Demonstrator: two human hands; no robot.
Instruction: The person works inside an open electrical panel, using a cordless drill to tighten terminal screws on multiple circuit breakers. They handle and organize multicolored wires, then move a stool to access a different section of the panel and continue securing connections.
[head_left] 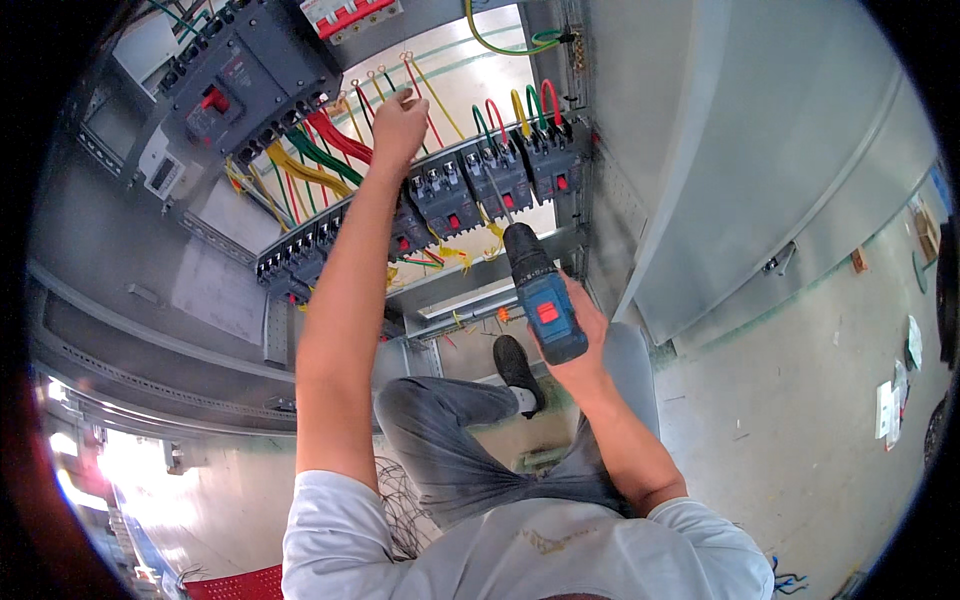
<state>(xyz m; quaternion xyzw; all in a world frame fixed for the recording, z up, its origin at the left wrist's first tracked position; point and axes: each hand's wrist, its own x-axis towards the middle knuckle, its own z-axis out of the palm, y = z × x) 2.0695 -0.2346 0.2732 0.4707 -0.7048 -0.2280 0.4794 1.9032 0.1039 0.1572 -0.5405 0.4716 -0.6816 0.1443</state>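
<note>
My right hand (585, 330) is wrapped round a blue and black cordless drill (545, 295). Its long thin bit (497, 195) points up at a row of dark moulded-case circuit breakers (450, 205) with red toggles. Whether the tip touches a terminal screw I cannot tell. Beyond the row, my left hand (400, 130) is raised with curled fingers among loose wires (425, 90) that end in ring lugs. What those fingers hold, if anything, is hidden. Short green, red and yellow wire loops (520, 110) rise from the breakers at the row's right end.
A large breaker (245, 85) with a red handle sits at upper left, feeding thick yellow, green and red cables (320, 155). Grey cabinet panels (740, 150) stand at right. My legs (450, 430) are bent below the row. White scraps (890, 400) lie on the floor.
</note>
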